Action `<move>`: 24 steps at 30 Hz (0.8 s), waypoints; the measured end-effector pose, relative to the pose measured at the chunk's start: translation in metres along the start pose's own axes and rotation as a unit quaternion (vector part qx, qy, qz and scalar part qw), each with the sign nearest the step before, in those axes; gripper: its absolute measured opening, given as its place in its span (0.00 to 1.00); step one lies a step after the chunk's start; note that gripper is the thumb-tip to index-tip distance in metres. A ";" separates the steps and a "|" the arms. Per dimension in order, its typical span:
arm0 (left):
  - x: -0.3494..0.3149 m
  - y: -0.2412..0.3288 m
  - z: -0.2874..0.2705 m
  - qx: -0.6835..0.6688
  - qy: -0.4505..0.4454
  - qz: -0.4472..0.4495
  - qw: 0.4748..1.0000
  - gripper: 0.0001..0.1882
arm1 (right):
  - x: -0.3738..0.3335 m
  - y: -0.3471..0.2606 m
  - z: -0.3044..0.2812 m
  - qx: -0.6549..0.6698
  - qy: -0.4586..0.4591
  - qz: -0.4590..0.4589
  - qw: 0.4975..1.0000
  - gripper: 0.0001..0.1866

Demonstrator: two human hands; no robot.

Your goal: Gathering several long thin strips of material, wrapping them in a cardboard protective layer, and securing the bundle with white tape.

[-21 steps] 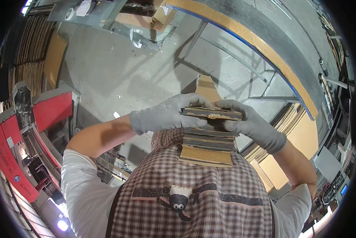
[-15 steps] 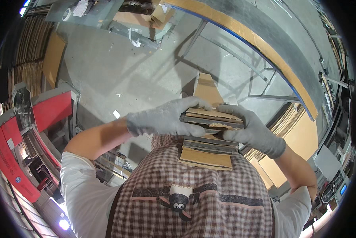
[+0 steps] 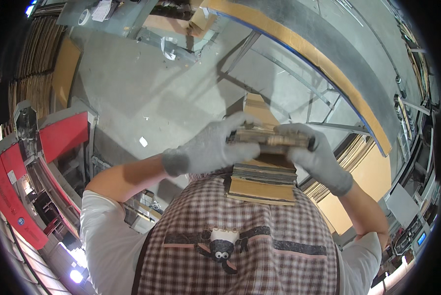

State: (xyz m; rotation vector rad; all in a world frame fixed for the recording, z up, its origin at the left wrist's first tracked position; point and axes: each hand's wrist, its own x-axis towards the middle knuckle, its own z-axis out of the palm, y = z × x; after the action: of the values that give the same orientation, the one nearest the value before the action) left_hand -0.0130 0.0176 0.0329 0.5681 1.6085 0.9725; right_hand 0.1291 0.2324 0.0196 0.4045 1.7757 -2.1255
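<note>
My left hand (image 3: 208,147), in a grey work glove, closes on the left end of a small stack of cardboard pieces (image 3: 272,138), brown and dark grey and smeared by motion. At the stack's other end my right hand (image 3: 316,157), gloved alike, grips it with fingers over the far side and thumb nearer me. Just below, against my checked apron, lies a second pile of cardboard pieces (image 3: 262,187) with its layered edges showing. Beyond the held stack a long brown cardboard piece (image 3: 259,109) reaches away from me. What supports the lower pile is hidden.
A curved-looking table edge with a tan strip (image 3: 323,64) crosses the far right, on metal legs. Flat cardboard sheets (image 3: 365,172) lean at right. Red machine panels (image 3: 65,135) stand at left, with stacked boards (image 3: 36,64) behind. Paper scraps (image 3: 143,142) lie on the floor.
The held stack has lifted slightly away from the lower pile and is now blurred. Both hands moved with it, a little to the right. The lower pile shows more of its top.
</note>
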 end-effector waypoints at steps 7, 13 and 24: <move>0.030 -0.022 0.018 -0.127 0.117 -0.009 0.985 0.22 | 0.018 -0.002 -0.003 0.069 0.117 0.116 0.984 0.25; 0.019 -0.009 0.028 -0.335 0.065 0.036 0.939 0.27 | 0.002 -0.010 0.003 0.122 0.073 0.086 0.986 0.30; 0.043 -0.003 -0.007 -0.400 0.007 -0.002 0.916 0.24 | 0.052 0.006 -0.015 -0.005 0.069 -0.070 0.995 0.25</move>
State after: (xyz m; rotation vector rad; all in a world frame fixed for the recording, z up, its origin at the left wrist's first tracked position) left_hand -0.0309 0.0478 0.0071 -0.0141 1.0749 1.5071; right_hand 0.0853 0.2417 -0.0107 0.4454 1.9433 -2.2312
